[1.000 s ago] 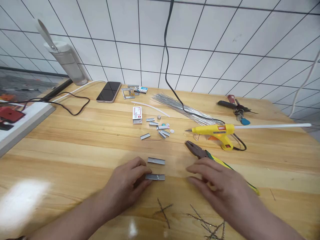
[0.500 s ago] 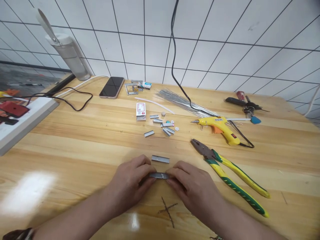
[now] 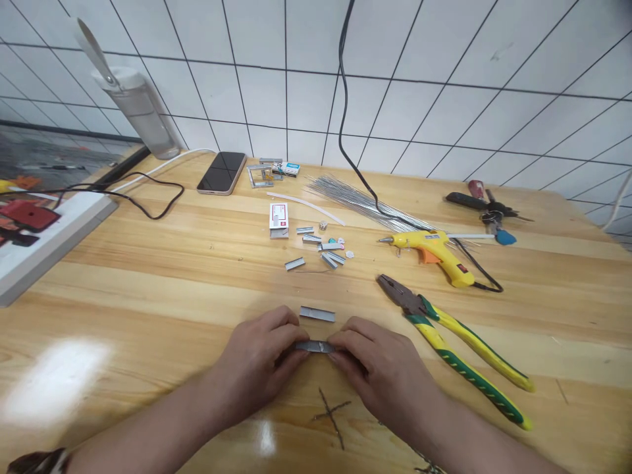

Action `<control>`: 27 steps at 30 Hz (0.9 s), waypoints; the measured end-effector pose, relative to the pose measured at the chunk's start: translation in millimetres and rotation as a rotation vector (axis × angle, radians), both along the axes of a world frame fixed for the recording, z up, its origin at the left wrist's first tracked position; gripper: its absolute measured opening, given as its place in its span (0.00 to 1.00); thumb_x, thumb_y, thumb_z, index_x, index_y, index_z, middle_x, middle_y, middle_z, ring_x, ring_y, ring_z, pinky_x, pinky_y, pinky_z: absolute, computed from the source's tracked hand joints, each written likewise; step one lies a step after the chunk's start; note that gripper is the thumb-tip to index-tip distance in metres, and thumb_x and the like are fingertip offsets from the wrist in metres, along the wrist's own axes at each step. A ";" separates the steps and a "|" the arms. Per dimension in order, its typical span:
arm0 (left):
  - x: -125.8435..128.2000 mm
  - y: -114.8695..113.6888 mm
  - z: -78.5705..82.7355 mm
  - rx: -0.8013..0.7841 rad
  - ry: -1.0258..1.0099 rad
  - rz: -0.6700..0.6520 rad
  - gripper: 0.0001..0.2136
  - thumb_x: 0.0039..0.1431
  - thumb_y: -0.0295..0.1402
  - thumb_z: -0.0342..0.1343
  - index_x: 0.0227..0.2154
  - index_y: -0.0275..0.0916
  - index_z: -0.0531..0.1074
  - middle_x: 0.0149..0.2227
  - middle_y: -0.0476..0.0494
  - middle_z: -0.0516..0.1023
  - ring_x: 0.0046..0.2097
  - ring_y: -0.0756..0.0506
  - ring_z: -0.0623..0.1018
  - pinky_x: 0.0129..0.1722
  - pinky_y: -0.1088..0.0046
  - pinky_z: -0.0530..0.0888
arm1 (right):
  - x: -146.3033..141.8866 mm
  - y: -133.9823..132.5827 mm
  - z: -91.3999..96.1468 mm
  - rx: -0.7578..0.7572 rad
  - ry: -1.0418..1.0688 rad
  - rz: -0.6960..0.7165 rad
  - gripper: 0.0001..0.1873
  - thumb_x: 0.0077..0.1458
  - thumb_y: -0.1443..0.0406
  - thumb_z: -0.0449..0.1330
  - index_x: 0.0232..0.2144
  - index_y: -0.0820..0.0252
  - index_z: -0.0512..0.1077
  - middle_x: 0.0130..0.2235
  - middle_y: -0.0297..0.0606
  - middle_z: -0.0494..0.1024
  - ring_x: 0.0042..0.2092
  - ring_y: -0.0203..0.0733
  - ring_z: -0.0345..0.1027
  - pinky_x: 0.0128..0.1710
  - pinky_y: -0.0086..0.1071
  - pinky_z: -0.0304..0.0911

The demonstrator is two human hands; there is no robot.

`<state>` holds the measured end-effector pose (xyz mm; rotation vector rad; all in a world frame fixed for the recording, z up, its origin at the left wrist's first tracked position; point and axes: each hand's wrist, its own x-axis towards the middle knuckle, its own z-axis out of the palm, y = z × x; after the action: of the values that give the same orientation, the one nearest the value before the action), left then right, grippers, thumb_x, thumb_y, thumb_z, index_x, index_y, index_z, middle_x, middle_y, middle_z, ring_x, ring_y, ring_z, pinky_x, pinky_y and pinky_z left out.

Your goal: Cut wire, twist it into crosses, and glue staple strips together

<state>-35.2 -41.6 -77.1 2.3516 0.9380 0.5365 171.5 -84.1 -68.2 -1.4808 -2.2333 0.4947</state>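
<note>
Carefully, a short grey metal strip (image 3: 314, 346) is held at both ends above or on a wooden bench (image 3: 172, 283), its left end pinched between thumb and fingers of the left hand (image 3: 269, 352) and its right end pinched likewise by the right hand (image 3: 372, 359). Whether the bench is touched by the strip cannot be told. Just beyond it, a 2nd metal strip (image 3: 317, 315) is laid nearly parallel, clear of the fingers. On the near side, 2 dark twisted wires (image 3: 330, 413) are crossed in an X, while more wire is partly hidden by the right forearm.

To the right, pliers (image 3: 449, 359) with yellow-and-green handles are left spread, and a yellow glue gun (image 3: 432, 245) is seen lying on its side farther off. Several small metal pieces (image 3: 295, 263) are scattered at the center, beside a red-and-white box (image 3: 279, 220). Along the far side, a phone (image 3: 222, 173), a bundle of thin metal rods (image 3: 345, 197) and a set of keys (image 3: 491, 216) are spread from left to right.
</note>
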 end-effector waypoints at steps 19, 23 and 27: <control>-4.5 2.5 1.0 -0.039 -0.014 -0.003 0.07 0.56 0.27 0.50 0.37 0.42 0.69 0.34 0.47 0.72 0.34 0.49 0.74 0.33 0.76 0.71 | 126.3 29.0 48.6 0.102 -0.150 -0.799 0.15 0.48 0.54 0.57 0.32 0.57 0.74 0.27 0.39 0.76 0.23 0.40 0.65 0.23 0.33 0.59; -3.3 5.4 -2.0 -0.004 -0.068 -0.010 0.07 0.57 0.29 0.50 0.38 0.43 0.69 0.34 0.46 0.73 0.34 0.49 0.75 0.33 0.78 0.72 | 157.3 42.7 30.4 -0.044 -0.205 -0.836 0.15 0.47 0.56 0.57 0.34 0.60 0.74 0.35 0.42 0.78 0.28 0.43 0.70 0.27 0.33 0.61; -2.4 5.3 -1.8 -0.018 -0.076 0.018 0.06 0.57 0.30 0.50 0.37 0.43 0.70 0.34 0.46 0.74 0.34 0.49 0.75 0.33 0.78 0.72 | 157.6 56.3 13.9 -0.093 -0.209 -0.791 0.14 0.49 0.58 0.56 0.33 0.59 0.75 0.35 0.41 0.78 0.33 0.44 0.70 0.30 0.32 0.61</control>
<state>-37.6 -36.3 -78.9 2.2923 0.9257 0.6177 329.1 -27.8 -54.3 -2.3609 -1.5594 0.1875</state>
